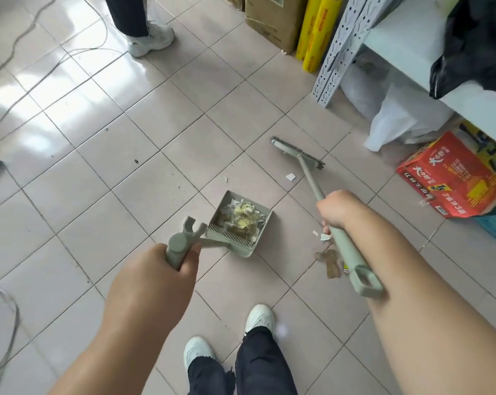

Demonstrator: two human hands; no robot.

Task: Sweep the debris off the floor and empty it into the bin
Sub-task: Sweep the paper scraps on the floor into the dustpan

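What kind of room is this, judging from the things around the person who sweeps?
Probably a storeroom or shop back room: a perforated metal shelf stands on a tiled floor, with a cardboard box, yellow film rolls and a red goods carton beside it.

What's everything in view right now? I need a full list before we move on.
dustpan: one, grey-green, on the floor mid-frame, holding scraps
broom: one, grey-green, head on the floor right of the dustpan
loose debris: several white and brown bits, on the tiles around the broom handle
red box: one, on the floor at right
yellow rolls: two, leaning upright, top centre
cardboard box: one, brown, left of the rolls
white shelf: one, top right
black bag: one, on the shelf
white bag: one, under the shelf
cables: thin, grey, left
another person's shoe: one, white, top
left hand: grips the dustpan handle
right hand: grips the broom handle
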